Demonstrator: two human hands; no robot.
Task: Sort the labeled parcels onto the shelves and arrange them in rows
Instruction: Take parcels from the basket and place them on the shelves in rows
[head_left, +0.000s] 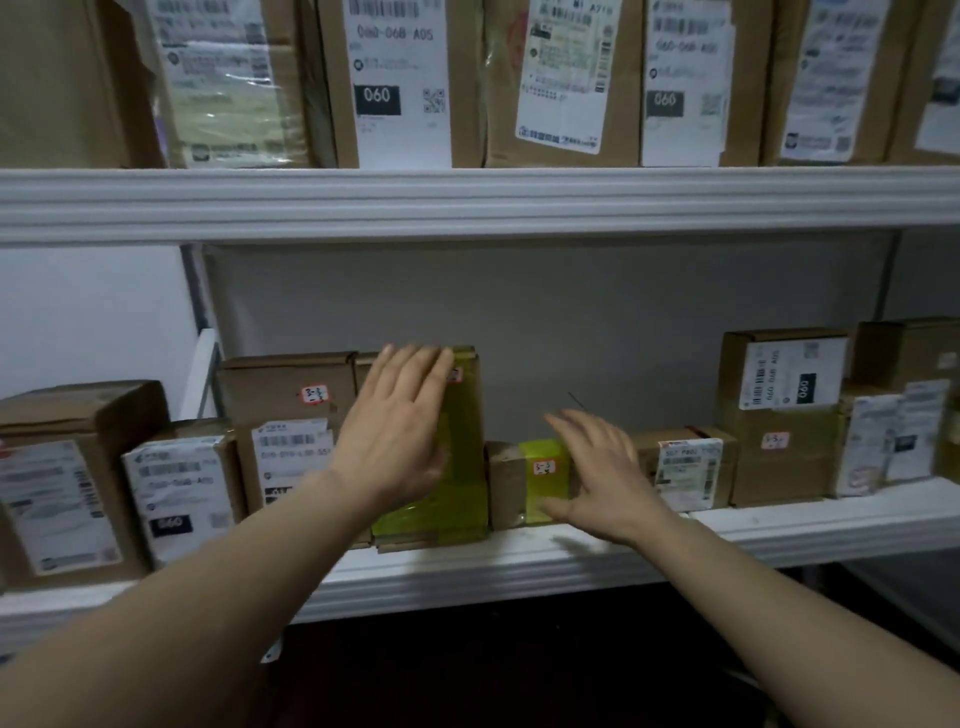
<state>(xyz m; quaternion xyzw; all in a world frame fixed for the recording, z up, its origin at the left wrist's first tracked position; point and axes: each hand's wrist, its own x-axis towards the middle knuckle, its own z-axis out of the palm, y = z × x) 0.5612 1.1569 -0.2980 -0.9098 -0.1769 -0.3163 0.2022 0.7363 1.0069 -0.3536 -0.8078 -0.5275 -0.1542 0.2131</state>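
Shelf (467, 566) holds parcels (182, 488); left hand (400, 431) touches tall parcel (465, 415), right hand (597, 467) small parcel (535, 488)

You can read "060-06B A05" and "060" on the upper-shelf parcel (397, 83), "060" on the lower-left parcel (182, 493), "3-3" on the yellow-taped parcel (540, 483) (other labels blurred).

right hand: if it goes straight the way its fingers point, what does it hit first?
Most likely the small yellow-taped parcel directly ahead of the right hand. Its straight, spread fingers overlap that box's front in the head view, so it may be touching. Depth is unclear from one view.
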